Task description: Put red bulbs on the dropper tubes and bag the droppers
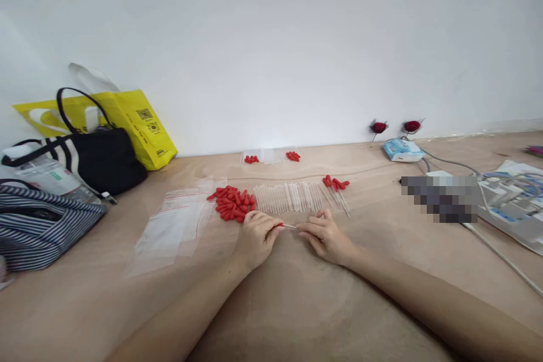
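My left hand (258,236) and my right hand (324,236) meet at the middle of the wooden table (288,305), both pinched on one thin clear glass tube (290,227) held between them. The left fingers seem to grip a red rubber cap at the tube's left end. Just beyond the left hand lies a heap of red rubber caps (231,203). A row of clear tubes (289,197) lies behind both hands. Several finished droppers with red caps (337,190) lie to the right of that row.
Clear zip bags (178,223) lie left of the caps. Two small bags with red caps (271,156) sit by the wall. A black handbag (106,159), yellow bag (139,121) and striped bag (40,226) stand at left. A tissue pack (402,150), cables and papers (515,198) lie at right.
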`<state>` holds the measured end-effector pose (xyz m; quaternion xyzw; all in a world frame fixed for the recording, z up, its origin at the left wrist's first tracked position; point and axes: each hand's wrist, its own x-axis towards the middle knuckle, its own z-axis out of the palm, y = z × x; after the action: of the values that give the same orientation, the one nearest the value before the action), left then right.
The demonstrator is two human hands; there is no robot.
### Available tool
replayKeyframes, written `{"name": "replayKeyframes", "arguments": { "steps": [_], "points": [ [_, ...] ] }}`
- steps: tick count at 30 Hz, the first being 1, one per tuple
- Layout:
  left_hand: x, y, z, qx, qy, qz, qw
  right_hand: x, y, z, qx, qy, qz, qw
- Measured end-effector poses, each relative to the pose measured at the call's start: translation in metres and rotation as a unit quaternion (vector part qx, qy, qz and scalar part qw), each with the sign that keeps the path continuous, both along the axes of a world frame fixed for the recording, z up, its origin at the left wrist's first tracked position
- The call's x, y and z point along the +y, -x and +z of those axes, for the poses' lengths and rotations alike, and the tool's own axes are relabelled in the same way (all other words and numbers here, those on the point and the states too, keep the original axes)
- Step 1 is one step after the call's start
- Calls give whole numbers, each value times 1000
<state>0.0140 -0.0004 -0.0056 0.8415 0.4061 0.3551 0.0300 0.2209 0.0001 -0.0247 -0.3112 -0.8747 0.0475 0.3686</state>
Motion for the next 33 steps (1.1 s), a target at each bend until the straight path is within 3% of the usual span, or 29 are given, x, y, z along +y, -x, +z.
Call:
{"name": "replayKeyframes", "arguments": {
  "steps": [13,20,26,33],
  "points": [
    [-6,-6,0,82,-51,-65,993,0,-2,8,-53,-124,-10,991],
    [-6,-7,0,88,-41,-74,993,1,2,4,-55,-94,-6,994],
    [-3,-5,4,72,5,-45,996,4,-3,7,-56,-48,-11,997],
    [0,0,5,61,-43,-23,997,5,-9,11,-77,-93,-45,992]
  ]
}}
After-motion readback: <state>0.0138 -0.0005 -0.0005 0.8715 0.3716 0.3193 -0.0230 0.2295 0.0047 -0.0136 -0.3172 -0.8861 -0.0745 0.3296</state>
